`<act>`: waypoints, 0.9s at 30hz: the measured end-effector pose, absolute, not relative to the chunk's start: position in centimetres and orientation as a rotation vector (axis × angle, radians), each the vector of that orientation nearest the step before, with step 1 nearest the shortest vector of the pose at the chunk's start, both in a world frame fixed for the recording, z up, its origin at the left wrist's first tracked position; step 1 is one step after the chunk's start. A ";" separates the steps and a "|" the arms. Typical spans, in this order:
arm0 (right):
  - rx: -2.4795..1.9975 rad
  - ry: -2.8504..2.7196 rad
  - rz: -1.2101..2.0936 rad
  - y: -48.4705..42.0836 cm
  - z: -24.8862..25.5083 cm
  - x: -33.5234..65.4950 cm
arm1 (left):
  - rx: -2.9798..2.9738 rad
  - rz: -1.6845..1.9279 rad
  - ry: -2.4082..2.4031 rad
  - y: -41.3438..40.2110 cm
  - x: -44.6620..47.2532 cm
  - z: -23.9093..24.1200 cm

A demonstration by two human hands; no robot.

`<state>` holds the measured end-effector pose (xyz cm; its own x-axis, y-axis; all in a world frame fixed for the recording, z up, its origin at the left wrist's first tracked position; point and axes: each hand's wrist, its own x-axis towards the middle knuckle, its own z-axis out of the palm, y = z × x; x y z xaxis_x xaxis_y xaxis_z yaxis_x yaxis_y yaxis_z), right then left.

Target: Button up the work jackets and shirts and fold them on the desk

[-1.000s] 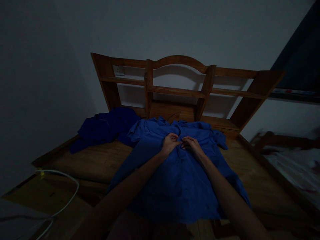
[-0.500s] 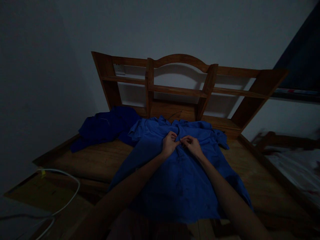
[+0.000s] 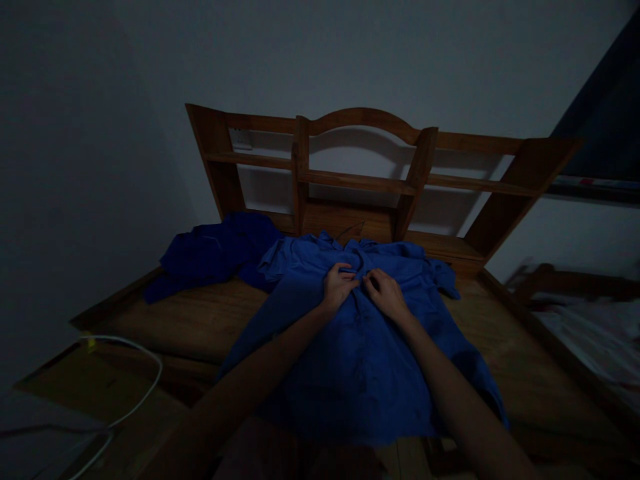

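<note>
Blue shirt lies spread on the wooden counter, collar end toward the wooden shelf unit. Left hand and right hand rest close together at the shirt's upper front seam, just below the collar. Fingers of both curled, thumb gaps narrow; cannot tell whether either pinches fabric. Darker blue garment lies bunched beside the shirt's left sleeve as viewed. White cable loops at lower left.
</note>
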<state>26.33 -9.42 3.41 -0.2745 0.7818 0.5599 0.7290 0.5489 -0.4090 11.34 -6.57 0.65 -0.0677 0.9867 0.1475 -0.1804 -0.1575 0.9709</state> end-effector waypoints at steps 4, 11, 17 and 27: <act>-1.194 -2.049 0.143 -9.1 3.1 26.5 | 1.188 1.457 1.014 -6.8 11.3 0.8; -1.191 -1.948 0.392 -8.6 2.6 26.7 | 1.239 1.457 1.022 -6.6 11.2 0.7; -1.193 -1.881 0.476 -8.3 2.4 26.8 | 1.216 1.473 1.054 -6.7 11.4 1.0; -1.159 -1.886 0.529 -8.5 2.7 26.9 | 1.278 1.507 1.138 -6.4 11.5 0.3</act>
